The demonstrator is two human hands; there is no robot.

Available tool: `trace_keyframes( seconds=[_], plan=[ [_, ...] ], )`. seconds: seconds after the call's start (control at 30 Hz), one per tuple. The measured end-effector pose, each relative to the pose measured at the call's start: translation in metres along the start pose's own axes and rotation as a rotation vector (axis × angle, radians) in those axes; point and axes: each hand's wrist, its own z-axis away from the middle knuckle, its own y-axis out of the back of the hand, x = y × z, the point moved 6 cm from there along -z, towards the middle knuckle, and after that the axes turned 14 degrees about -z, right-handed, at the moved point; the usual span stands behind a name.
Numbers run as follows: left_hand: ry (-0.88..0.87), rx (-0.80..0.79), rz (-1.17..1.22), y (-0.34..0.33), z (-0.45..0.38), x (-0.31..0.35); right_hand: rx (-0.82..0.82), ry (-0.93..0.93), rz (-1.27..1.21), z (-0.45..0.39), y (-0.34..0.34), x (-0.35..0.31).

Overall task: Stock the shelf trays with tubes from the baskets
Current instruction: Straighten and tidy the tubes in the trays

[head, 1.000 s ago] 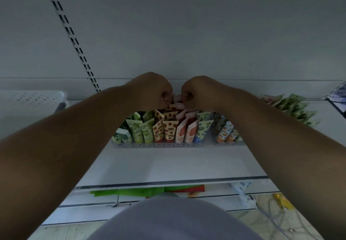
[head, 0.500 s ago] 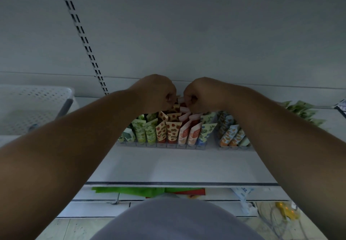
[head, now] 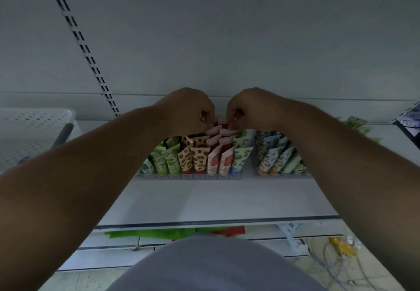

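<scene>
both hands are up at the back of the shelf, curled into loose fists side by side with the knuckles almost meeting. the left hand has its fingers bent down onto the crimped tops of the pink-and-red tubes at the rear of the middle row; the right hand is curled the same way on the other side of that row. fingertips of both touch the tube tops, but whether either has one tube pinched is hidden by the knuckles, so i cannot tell.

the clear tray sits toward the back of the shelf, near its middle, packed with upright tubes leaning forward: green leaf prints at the left, red-spotted ones next, the pink-and-red row, then a blue-based leafy row. a second tray just to the right holds orange-and-blue tubes. a white perforated basket stands at the shelf's left end. more green tubes lie loose near the back right corner.
</scene>
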Motion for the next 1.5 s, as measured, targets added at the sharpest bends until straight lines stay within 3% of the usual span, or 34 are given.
trace_keyframes(
  seconds=[0.23, 0.47, 0.67, 0.93, 1.1, 1.5],
  plan=[
    [-0.038, -0.046, -0.016, -0.005, -0.006, 0.007, -0.002, 0.047, 0.018, -0.003, -0.007, -0.003],
    [-0.017, -0.024, 0.003, -0.002, -0.013, 0.014, 0.134, 0.011, 0.007, 0.011, 0.008, 0.017],
    [-0.010, -0.036, 0.010, -0.005, -0.024, 0.024, 0.054, -0.028, 0.058, 0.012, -0.001, 0.026],
    [-0.046, -0.043, -0.022, -0.008, -0.020, 0.026, -0.021, 0.078, 0.057, 0.015, -0.003, 0.015],
    [-0.068, -0.036, -0.060, -0.010, -0.019, 0.028, -0.006, 0.065, 0.057, 0.012, -0.002, 0.017],
    [0.218, 0.104, -0.033, 0.006, 0.041, -0.013, 0.158, 0.210, 0.031, 0.005, 0.006, -0.022]
  ],
)
